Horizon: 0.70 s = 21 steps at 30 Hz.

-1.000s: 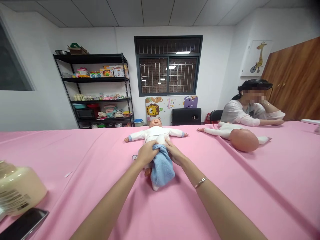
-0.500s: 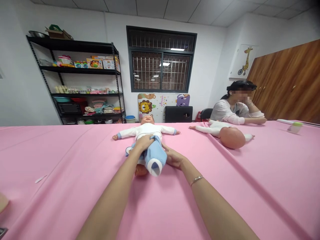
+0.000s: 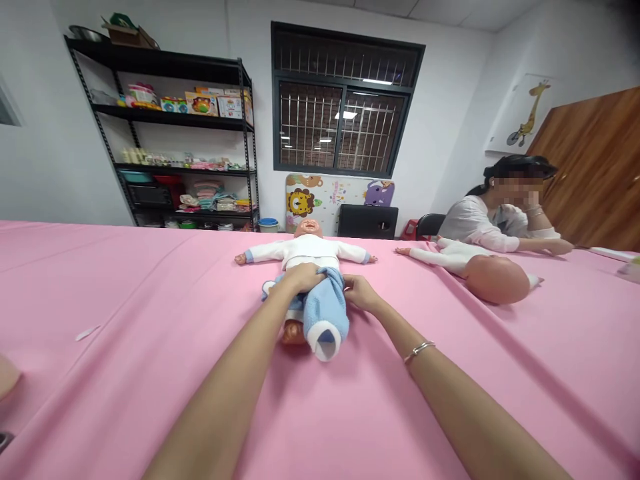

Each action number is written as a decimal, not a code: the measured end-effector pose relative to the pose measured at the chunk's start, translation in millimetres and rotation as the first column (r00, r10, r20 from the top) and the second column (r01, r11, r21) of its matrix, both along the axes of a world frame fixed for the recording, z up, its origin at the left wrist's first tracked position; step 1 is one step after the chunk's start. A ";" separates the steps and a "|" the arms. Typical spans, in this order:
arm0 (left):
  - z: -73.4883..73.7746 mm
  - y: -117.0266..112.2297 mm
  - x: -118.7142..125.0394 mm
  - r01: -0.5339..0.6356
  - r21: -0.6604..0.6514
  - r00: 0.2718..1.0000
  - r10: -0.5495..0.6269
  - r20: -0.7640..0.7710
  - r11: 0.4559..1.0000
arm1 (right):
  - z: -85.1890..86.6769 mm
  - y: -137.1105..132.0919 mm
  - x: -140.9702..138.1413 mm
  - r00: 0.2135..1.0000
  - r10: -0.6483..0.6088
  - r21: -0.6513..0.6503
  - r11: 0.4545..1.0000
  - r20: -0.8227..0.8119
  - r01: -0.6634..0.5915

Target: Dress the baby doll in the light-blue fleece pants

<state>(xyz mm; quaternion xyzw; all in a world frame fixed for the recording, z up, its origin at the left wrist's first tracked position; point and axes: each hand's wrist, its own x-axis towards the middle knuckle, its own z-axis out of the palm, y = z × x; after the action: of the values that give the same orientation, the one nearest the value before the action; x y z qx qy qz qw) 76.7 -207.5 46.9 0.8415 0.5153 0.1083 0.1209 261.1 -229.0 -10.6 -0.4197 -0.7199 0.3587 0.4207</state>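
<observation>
head view: baby doll (image 3: 309, 248) lies lengthwise ahead (head far, feet near); left hand (image 3: 300, 277) and right hand (image 3: 361, 293) both clutch its blue trousers (image 3: 325, 310) at the waist.

Far right, a second doll (image 3: 495, 279) lies on the pink table (image 3: 125, 287) before a seated person (image 3: 480, 225); far left stands a black shelf rack (image 3: 185, 117).

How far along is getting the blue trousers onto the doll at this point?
Done: the baby doll wears a white top, and the blue trousers reach its waist. In hand: left hand and right hand hold the waistband, one each side. Left: a bare foot shows beside the cuffed trouser leg, so that leg seems uncovered.
</observation>
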 end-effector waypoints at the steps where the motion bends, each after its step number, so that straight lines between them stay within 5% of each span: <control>1: 0.8 0.3 0.8 0.010 -0.002 1.000 -0.010 0.001 1.000 | -2.1 2.4 -0.2 1.000 -0.020 0.007 1.000 -0.008 0.020; 5: 5.5 -2.2 1.4 0.034 0.015 0.999 -0.034 0.024 0.999 | -8.0 4.6 -5.5 0.985 -0.146 0.009 0.989 -0.096 0.147; 8: 16.1 -9.1 -4.8 0.103 -0.031 0.990 -0.100 0.097 0.994 | -9.1 1.1 -5.3 0.961 -0.200 -0.109 0.977 -0.191 0.182; 15: 53.4 -28.2 -15.2 0.247 -0.209 0.961 -0.267 -0.069 0.946 | 0.8 -13.0 9.1 0.877 0.010 -0.371 0.904 -0.481 -0.214; 18: 50.2 -29.3 -6.6 0.223 -0.171 0.958 -0.248 -0.144 0.960 | 11.0 -21.0 5.6 0.863 0.122 -0.373 0.866 -0.490 -0.334; 21: 38.3 -26.0 1.7 0.268 -0.107 0.955 -0.279 -0.105 0.957 | 17.7 -25.8 -1.2 0.917 0.190 -0.302 0.904 -0.350 -0.303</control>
<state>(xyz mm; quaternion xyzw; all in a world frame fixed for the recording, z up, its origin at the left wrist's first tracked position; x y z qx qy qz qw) 78.4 -233.5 85.2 0.9032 0.4045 0.0166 0.1424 259.9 -254.8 7.0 -0.3301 -0.6162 0.5938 0.3984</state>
